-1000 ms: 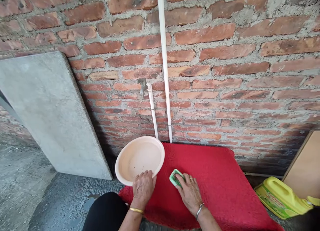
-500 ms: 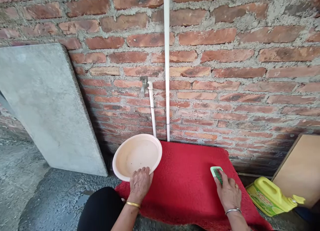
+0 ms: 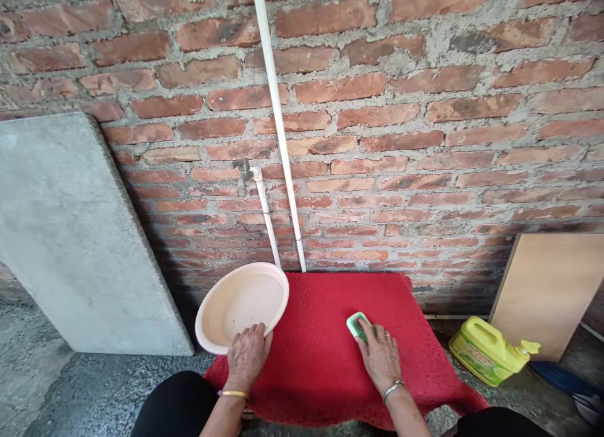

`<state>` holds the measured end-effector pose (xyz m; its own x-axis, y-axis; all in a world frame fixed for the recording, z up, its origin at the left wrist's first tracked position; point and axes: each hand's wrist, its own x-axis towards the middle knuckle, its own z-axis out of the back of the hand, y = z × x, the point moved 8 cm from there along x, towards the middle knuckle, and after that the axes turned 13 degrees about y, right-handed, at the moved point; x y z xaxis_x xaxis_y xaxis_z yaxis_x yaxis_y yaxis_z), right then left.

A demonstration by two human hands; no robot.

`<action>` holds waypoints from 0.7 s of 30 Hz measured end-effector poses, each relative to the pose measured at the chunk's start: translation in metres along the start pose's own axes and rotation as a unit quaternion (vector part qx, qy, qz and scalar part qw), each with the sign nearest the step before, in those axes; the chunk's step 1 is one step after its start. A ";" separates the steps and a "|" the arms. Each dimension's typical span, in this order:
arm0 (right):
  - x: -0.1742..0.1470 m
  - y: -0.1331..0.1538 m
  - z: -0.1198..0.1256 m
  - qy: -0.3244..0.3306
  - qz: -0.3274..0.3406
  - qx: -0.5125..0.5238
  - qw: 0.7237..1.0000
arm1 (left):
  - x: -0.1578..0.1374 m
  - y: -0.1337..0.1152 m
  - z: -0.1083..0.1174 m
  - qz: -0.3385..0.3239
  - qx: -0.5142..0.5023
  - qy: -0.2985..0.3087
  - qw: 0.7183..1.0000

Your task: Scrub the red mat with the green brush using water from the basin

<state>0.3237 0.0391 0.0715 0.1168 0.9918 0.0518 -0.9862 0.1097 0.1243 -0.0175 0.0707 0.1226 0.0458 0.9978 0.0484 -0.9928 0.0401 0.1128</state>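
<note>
My left hand (image 3: 248, 356) grips the near rim of a pale pink plastic basin (image 3: 250, 298), its fingers over the edge. The basin tilts at the left end of a red cloth (image 3: 321, 336), with a few dark specks inside it. My right hand (image 3: 380, 356) is closed round a light green and white scrub brush (image 3: 357, 325) held over the middle of the cloth. The fingers and palm hide much of the brush; I cannot tell whether it touches the cloth. What supports the cloth is mostly hidden beneath it.
A metal tap (image 3: 243, 174) on a white pipe and a taller white pipe (image 3: 278, 116) stand against the brick wall. Left leans a grey concrete slab (image 3: 89, 235). Right lie a yellow jug (image 3: 491, 352) and a leaning tan board (image 3: 550, 292). The floor at left looks wet.
My right hand has moved left across the red cloth with the brush. My left hand still holds the basin's rim. The view has shifted and tilted, bringing more of the right side into sight.
</note>
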 end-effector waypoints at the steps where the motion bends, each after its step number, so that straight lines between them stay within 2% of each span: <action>1: 0.001 -0.018 0.004 0.002 -0.031 -0.011 0.999 | 0.000 0.000 0.000 0.001 -0.003 -0.001 1.000; 4: 0.001 -0.073 0.016 -0.004 -0.130 -0.025 0.991 | 0.000 0.001 0.000 0.005 -0.008 -0.003 1.000; 7: 0.000 -0.098 0.023 -0.016 -0.186 -0.019 0.982 | 0.000 0.001 0.001 0.006 0.000 -0.007 1.000; 10: -0.001 -0.075 0.023 -0.004 -0.156 -0.013 0.988 | 0.000 0.001 0.001 0.005 0.014 -0.003 1.000; 14: -0.005 0.002 0.017 0.017 -0.022 0.016 0.999 | 0.001 0.002 0.001 0.007 0.026 0.008 1.000; 16: -0.009 0.032 0.012 0.026 0.026 0.033 0.999 | 0.001 0.003 0.000 0.006 0.029 0.012 0.999; 18: -0.011 0.042 0.008 0.033 0.041 0.043 0.998 | 0.002 0.004 -0.001 0.007 0.032 0.015 0.999; 21: -0.007 0.017 0.010 0.027 0.005 0.039 0.999 | 0.002 0.004 -0.002 0.006 0.033 0.016 0.999</action>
<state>0.3073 0.0337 0.0834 0.0993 0.9951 -0.0003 -0.9746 0.0973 0.2018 -0.0218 0.0727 0.1213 0.0298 0.9994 0.0178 -0.9836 0.0261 0.1782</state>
